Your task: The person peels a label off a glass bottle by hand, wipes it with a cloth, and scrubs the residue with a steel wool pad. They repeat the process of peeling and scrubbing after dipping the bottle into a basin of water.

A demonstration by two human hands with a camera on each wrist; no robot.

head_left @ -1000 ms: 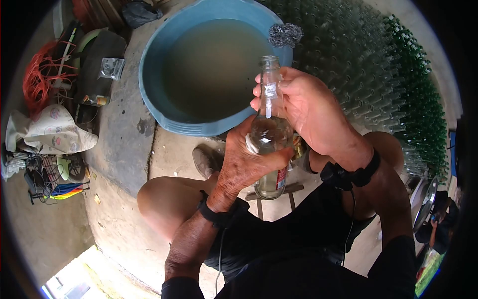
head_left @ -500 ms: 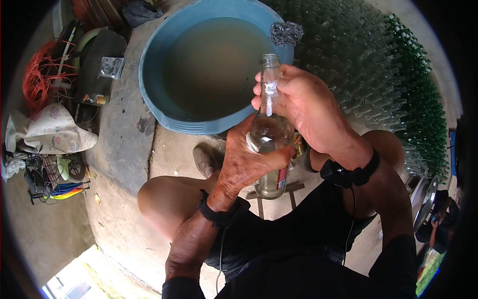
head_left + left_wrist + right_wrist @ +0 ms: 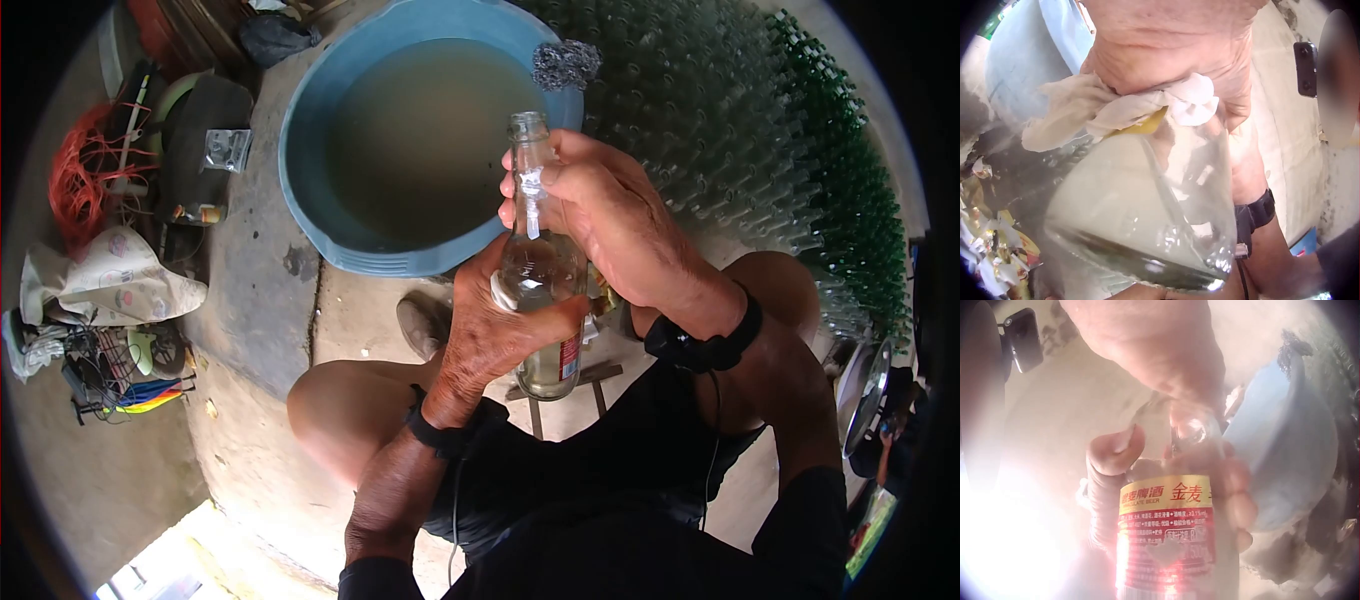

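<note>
A clear glass beer bottle (image 3: 545, 262) stands nearly upright between both hands, its open mouth toward the blue tub. Around its body, the left hand (image 3: 485, 325) keeps a grip, with a white cloth (image 3: 1138, 109) bunched between palm and glass. Higher up, the right hand (image 3: 625, 220) holds the neck, thumb on the near side and fingertips showing past the far edge. Scraps of whitish label (image 3: 531, 182) cling to the neck. A red and gold label (image 3: 1163, 531), torn in one spot, covers part of the body. Cloudy glass shows near the base in the left wrist view.
Murky water fills the blue tub (image 3: 345, 250) ahead, and a steel-wool scourer (image 3: 566, 65) sits on its rim. Rows of clear and green bottles (image 3: 700, 130) crowd the right. Label scraps (image 3: 997, 250) lie below. Red string (image 3: 85, 185) and a cloth hat (image 3: 115, 275) are at left.
The head view has shifted slightly. The bottle's neck leans a little more to the left, and the right hand has turned slightly over it. The left hand keeps its grip.
</note>
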